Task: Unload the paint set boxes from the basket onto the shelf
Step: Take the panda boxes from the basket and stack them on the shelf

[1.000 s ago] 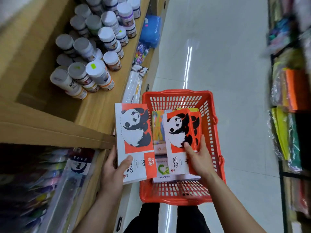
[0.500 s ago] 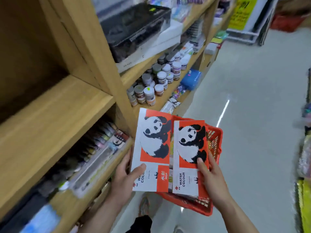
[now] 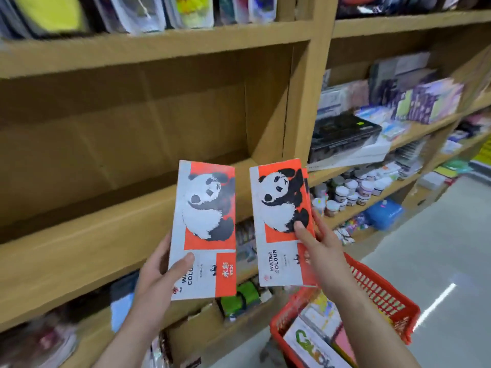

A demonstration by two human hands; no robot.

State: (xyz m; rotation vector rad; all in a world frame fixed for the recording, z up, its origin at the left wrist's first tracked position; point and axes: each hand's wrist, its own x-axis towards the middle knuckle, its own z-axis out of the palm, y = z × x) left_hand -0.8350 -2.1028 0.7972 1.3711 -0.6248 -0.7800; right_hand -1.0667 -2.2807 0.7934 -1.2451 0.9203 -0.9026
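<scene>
My left hand (image 3: pixel 156 280) grips one panda watercolour box (image 3: pixel 204 229) by its lower edge and holds it upright in front of the bare wooden shelf (image 3: pixel 87 235). In my right hand (image 3: pixel 318 248) is a second panda box (image 3: pixel 281 224), with another box's edge showing behind it. Both are raised above the red basket (image 3: pixel 380 290) at the lower right. Inside the basket lie more flat boxes, one white with green lettering (image 3: pixel 313 346).
A wooden upright (image 3: pixel 305 107) divides the shelving. Paint jars (image 3: pixel 350 192) and a black case (image 3: pixel 345 134) fill the shelves to the right. Packets hang on the top shelf. Art goods crowd the lower shelf. The shop's floor (image 3: pixel 438 256) is at the right.
Both hands have lifted the panda boxes out of the basket and up to the bare shelf. My view has swung up and towards the shelving, and the boxes are now further apart.
</scene>
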